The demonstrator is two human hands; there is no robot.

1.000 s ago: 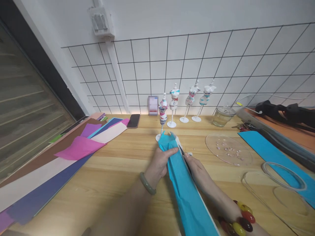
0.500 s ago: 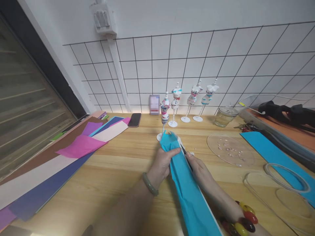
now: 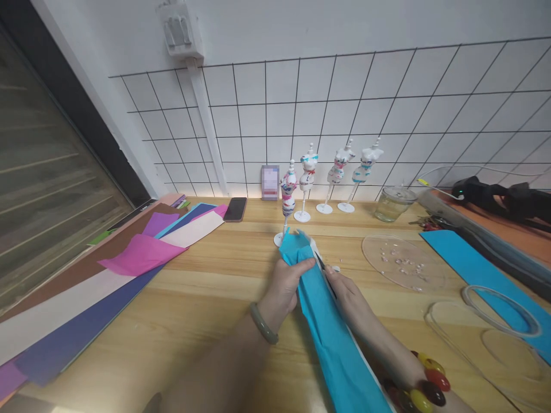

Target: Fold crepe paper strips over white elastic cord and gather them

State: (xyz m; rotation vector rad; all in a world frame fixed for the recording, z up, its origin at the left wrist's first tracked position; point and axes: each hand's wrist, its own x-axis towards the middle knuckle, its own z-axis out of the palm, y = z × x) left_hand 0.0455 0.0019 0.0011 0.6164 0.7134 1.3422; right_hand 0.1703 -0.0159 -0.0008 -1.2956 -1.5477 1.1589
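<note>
A long folded strip of blue paper [image 3: 329, 338] runs from the middle of the table to the lower edge of the view, its far end cut ragged. My left hand [image 3: 284, 285] pinches it near that end, thumb on top. My right hand [image 3: 346, 292] is closed around a slim dark tool [image 3: 319, 261], whose tip lies along the paper's right edge, by a white layer. Whether the tool is scissors or tweezers is hard to tell. Just beyond the paper's far end stands a small mannequin [image 3: 288, 195] wrapped in coloured scraps.
More mannequins [image 3: 309, 172] stand along the wall. Coloured paper sheets [image 3: 146, 255] and a phone [image 3: 235, 209] lie left. On the right are a glass [image 3: 394, 205], a clear disc with small beads [image 3: 402, 261], a flat blue sheet [image 3: 477, 275] and a coiled cable [image 3: 501, 310].
</note>
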